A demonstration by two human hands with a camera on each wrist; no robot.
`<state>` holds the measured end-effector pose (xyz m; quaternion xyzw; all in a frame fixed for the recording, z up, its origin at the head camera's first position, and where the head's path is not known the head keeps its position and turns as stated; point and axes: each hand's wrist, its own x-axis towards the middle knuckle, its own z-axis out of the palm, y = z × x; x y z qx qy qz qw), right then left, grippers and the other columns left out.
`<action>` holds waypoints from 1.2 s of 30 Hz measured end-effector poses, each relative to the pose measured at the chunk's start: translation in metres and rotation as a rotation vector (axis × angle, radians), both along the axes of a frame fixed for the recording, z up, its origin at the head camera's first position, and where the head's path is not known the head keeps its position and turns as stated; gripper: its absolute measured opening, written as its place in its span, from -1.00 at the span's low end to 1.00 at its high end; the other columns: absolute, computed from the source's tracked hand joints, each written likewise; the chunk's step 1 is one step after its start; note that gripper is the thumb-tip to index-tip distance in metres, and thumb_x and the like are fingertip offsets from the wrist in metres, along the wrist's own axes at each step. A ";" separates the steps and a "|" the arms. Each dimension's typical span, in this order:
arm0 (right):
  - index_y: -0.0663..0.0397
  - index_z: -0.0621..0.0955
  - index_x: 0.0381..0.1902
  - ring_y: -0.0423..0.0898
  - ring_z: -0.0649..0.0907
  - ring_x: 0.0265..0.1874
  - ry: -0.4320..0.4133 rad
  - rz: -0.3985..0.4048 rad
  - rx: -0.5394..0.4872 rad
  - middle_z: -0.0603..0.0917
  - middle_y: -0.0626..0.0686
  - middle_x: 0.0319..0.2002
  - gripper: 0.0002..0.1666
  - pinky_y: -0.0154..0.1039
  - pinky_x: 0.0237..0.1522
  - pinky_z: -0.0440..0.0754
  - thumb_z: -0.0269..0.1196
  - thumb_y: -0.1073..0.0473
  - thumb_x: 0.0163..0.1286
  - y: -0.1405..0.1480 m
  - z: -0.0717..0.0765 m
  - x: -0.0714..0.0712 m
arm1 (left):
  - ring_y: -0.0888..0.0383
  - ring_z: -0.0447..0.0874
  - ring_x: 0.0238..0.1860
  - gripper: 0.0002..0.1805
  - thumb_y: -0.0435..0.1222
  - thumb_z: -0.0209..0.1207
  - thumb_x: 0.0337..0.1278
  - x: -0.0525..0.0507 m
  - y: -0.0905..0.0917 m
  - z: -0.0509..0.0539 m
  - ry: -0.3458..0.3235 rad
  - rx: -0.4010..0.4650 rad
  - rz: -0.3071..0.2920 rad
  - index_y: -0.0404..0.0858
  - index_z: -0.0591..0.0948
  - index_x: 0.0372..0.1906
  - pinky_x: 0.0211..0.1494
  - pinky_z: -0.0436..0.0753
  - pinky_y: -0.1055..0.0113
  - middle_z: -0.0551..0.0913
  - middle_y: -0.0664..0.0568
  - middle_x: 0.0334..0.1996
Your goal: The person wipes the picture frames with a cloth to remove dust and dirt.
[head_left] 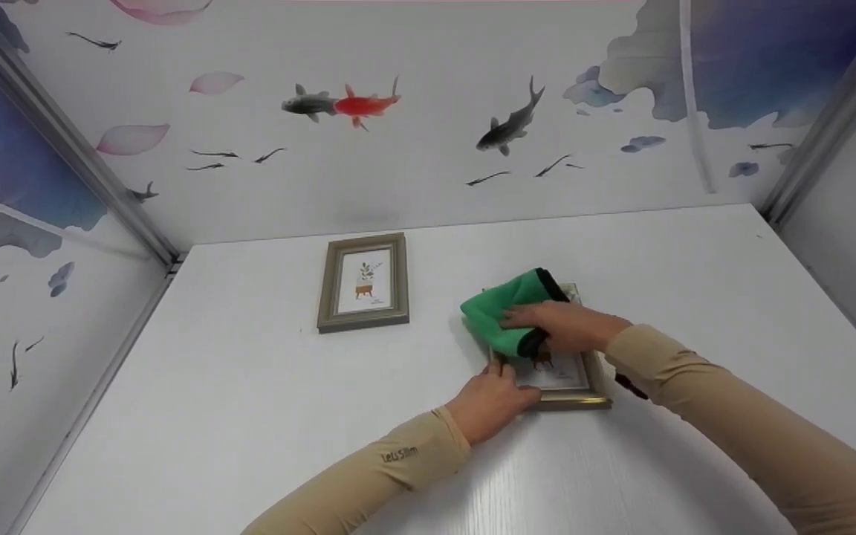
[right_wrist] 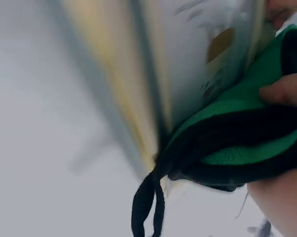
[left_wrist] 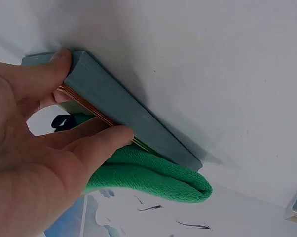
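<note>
Looks, as a judgement, to be in the middle of wiping the right-hand picture frame, lying flat on the right part of the white table. Has the green cloth already over the upper part of this frame; leaves uncovered the lower strip of the print, together with the bottom moulding. Probably needs some passes there too. Impossible to tell, from these views, the cleanness of the covered part, or whether to count the second frame as finished or waiting.

Grips the near left corner of the frame with the left hand, with thumb at the corner and fingers along the left side. Holds the folded cloth with the right hand, with fingers pressing down on the frame.

Overhangs the left side of the frame with a cloth corner, and lets a black loop fall past another edge, in danger, perhaps, of catching. Offers open table between the two frames, also to the right and nearer to the body. Stays well apart from the side posts; offers less room at the far side, before the printed back wall.
</note>
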<state>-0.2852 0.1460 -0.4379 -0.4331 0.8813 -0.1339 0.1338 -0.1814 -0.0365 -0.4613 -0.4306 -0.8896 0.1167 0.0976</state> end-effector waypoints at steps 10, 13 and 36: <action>0.33 0.55 0.02 0.22 0.62 -0.09 0.403 -0.161 0.245 0.61 0.33 -0.11 -0.54 0.04 -0.15 0.64 0.39 0.37 0.16 0.014 -0.003 0.015 | -0.20 0.55 0.09 -0.80 -0.35 0.13 0.32 0.000 -0.002 -0.001 0.008 0.011 0.015 -0.01 0.58 -0.06 -0.31 0.69 0.27 0.60 -0.39 -0.05; 0.34 0.55 -0.25 0.14 0.63 -0.35 0.413 -0.240 0.261 0.58 0.22 -0.42 -0.76 -0.02 -0.35 0.66 0.38 0.36 0.17 0.010 -0.001 0.025 | -0.20 0.57 0.07 -0.82 -0.36 0.13 0.31 0.000 -0.004 -0.001 0.024 0.022 0.008 -0.03 0.58 -0.09 -0.32 0.69 0.26 0.61 -0.40 -0.07; 0.17 0.39 0.35 0.20 0.37 0.29 0.023 -0.093 -0.074 0.40 0.25 0.31 -0.33 0.13 0.24 0.33 0.20 0.46 0.27 -0.004 -0.010 0.025 | 0.15 0.64 -0.30 -0.83 -0.30 0.23 0.20 -0.002 -0.002 -0.005 0.024 0.062 -0.052 0.00 0.62 -0.14 -0.30 0.64 0.37 0.66 0.09 -0.42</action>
